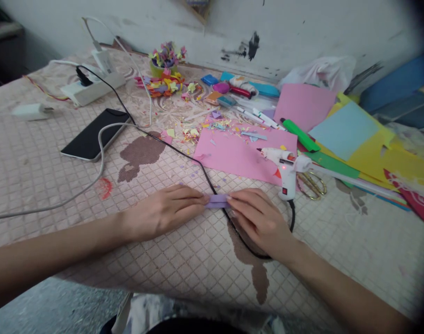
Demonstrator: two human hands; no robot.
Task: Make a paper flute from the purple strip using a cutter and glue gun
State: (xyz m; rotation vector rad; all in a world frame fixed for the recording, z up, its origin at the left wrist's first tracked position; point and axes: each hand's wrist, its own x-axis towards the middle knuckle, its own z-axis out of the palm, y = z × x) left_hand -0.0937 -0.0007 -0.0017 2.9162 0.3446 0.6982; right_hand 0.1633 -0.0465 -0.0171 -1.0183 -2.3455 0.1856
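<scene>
A folded strip of purple paper (218,201) lies crosswise near the table's front, over a black cord. My left hand (170,208) has its fingers closed on the strip's left end. At the right end, the fingers of my right hand (259,218) press and pinch the paper; the strip's ends are hidden under the fingertips. Just beyond my right hand stands a white glue gun (286,171) with a small red light lit, its nozzle pointing left over a pink sheet (240,153). Gold-handled scissors (312,184) lie beside the glue gun.
The black cord (177,148) runs from a power strip (90,88) across the table beneath the purple strip. A phone (95,134) lies left. Paper flowers in a green pot (158,69), paper scraps (193,133), markers and coloured sheets (347,130) fill the back and right.
</scene>
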